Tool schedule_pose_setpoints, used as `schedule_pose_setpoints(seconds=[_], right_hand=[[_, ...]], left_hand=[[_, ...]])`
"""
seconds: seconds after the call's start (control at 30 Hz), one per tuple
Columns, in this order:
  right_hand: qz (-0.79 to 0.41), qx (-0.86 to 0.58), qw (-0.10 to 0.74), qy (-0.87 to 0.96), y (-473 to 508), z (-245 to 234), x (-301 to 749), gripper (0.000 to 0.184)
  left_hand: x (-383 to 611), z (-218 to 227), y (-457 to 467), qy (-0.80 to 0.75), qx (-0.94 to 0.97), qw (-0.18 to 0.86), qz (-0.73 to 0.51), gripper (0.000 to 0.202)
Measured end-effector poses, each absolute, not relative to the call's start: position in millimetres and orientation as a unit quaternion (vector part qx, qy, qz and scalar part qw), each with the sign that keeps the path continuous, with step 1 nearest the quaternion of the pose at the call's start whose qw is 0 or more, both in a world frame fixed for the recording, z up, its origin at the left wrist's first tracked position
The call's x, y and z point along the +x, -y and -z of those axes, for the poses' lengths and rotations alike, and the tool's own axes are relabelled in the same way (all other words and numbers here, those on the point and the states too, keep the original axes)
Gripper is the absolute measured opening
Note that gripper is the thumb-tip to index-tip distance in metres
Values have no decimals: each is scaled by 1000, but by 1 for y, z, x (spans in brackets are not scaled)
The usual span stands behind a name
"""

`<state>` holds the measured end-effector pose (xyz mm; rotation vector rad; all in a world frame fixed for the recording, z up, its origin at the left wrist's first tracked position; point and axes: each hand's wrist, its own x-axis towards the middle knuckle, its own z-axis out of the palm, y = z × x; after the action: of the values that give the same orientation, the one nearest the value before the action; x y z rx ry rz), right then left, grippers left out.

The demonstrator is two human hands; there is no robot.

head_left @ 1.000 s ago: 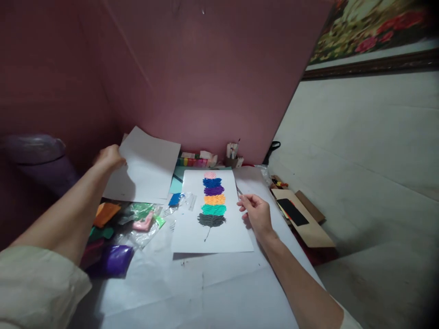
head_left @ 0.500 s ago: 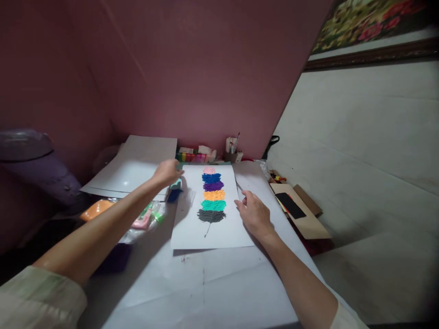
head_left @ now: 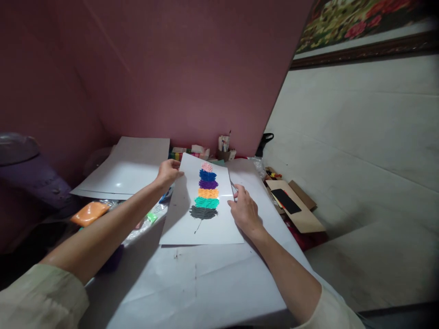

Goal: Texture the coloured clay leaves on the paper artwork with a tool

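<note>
A white sheet of paper (head_left: 175,224) lies before me on the covered table, its far left corner lifted. Down its middle runs a leaf shape (head_left: 207,193) of textured bands in pink, blue, purple, orange, green and dark grey, ending in a thin dark stem. My left hand (head_left: 168,173) pinches the sheet's left edge near the far corner. At the right edge is my right hand (head_left: 244,210), fingers curled around a thin grey stick-like tool (head_left: 233,186). Most of that tool is hidden, and whether this hand also grips the paper I cannot tell.
Large white sheets (head_left: 132,160) are stacked at the back left. Nearer lie an orange clay packet (head_left: 89,213) and other plastic bags. A pen holder (head_left: 224,148) stands by the wall. On the right are an open cardboard box (head_left: 308,219) and the table's edge.
My left hand has taken hold of the sheet's left edge, and the far left corner has risen. The right hand stays at the right edge with the tool. The view has shifted slightly.
</note>
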<state>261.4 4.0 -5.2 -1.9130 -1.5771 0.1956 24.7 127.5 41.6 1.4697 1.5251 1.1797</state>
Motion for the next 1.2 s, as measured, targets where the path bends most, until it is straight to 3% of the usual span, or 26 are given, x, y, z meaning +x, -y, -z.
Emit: schedule_pose_setpoints(seconds=[0.17, 0.3, 0.6, 0.8, 1.2], right_hand=[[-219, -643, 539, 498, -18, 18, 270, 45], [-279, -601, 575, 480, -26, 23, 276, 20], [-331, -472, 685, 445, -16, 3, 268, 26], [-360, -428, 721, 409, -9, -12, 267, 29], [-383, -414, 711, 420, -4, -10, 265, 27]], left_hand=[[33, -61, -109, -490, 533, 448, -524, 29], [29, -81, -103, -442, 501, 488, -561, 31], [14, -99, -67, -377, 469, 557, -572, 32], [5, -85, -19, -398, 470, 630, -473, 33], [6, -37, 7, -397, 410, 691, -443, 41]])
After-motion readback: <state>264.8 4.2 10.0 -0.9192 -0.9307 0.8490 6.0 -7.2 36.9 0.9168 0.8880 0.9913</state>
